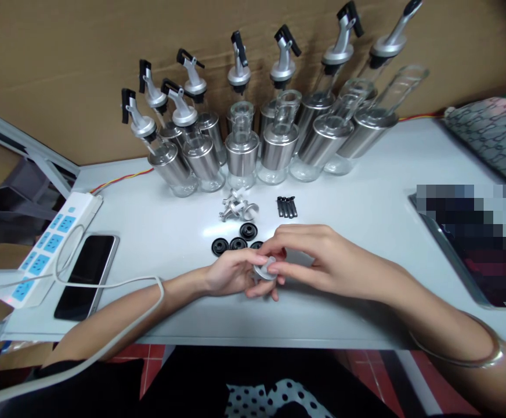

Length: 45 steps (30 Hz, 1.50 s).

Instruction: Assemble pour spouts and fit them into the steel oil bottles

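Observation:
My left hand (230,271) is closed around a silver pourer spout part (266,273), its round base turned up. From the right, my right hand (311,252) pinches at the same part with thumb and fingertips. Whether a separate small piece lies between those fingertips I cannot make out. Just beyond my hands lie several black round stoppers (220,247), one partly hidden by my right hand. Farther back are a small heap of silver pourer spouts (235,208) and a row of black levers (286,207).
Along the cardboard at the back stand several steel-sleeved glass bottles (242,155), some with pourers fitted. On the left are a power strip (53,244) and a phone (87,276), with a white cable (140,310) across my left forearm. A partly blurred tablet-like device (451,258) lies right.

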Each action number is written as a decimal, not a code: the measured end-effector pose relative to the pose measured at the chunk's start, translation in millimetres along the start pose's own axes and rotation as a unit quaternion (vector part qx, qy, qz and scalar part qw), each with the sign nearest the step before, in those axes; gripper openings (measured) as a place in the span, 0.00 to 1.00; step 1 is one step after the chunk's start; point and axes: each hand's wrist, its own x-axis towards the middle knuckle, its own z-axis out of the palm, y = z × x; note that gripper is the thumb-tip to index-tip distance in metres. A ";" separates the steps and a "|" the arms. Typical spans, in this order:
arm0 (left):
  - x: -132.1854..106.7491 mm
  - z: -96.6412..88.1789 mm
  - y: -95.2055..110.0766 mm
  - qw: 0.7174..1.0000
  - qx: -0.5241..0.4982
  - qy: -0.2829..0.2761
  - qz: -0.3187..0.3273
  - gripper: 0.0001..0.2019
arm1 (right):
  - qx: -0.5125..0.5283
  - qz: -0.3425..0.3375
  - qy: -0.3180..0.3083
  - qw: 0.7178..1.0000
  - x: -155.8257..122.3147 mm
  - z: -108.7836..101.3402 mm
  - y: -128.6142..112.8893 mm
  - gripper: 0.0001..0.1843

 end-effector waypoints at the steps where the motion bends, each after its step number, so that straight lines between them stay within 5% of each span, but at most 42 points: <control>1: -0.2 0.1 0.0 1.000 0.004 -0.001 0.001 0.14 | 0.019 0.013 -0.003 1.000 0.0 -0.3 -1.0 0.08; 7: -1.5 -1.0 -0.7 1.000 0.006 -0.015 0.008 0.22 | 0.143 0.062 0.082 0.984 -3.3 -10.0 2.2 0.04; 12: -1.1 -0.6 0.4 1.000 0.021 -0.013 -0.004 0.13 | 0.055 0.089 0.221 0.970 -1.5 -15.3 19.6 0.05; 18: -0.3 1.0 -0.9 0.999 0.032 0.012 -0.007 0.08 | -0.044 0.071 0.101 0.991 2.9 -7.8 20.5 0.10; 26: 0.0 -0.5 -2.0 0.999 0.033 -0.001 -0.006 0.09 | -0.255 0.063 0.210 0.942 1.1 -20.1 47.1 0.11; 31: 0.4 -0.7 -3.0 0.999 0.035 0.000 -0.007 0.10 | -0.284 0.077 0.154 0.943 1.0 -20.4 65.2 0.14; 45: 1.4 0.5 -4.0 0.999 0.045 0.007 -0.006 0.11 | -0.266 0.060 0.049 0.961 6.8 7.2 51.9 0.18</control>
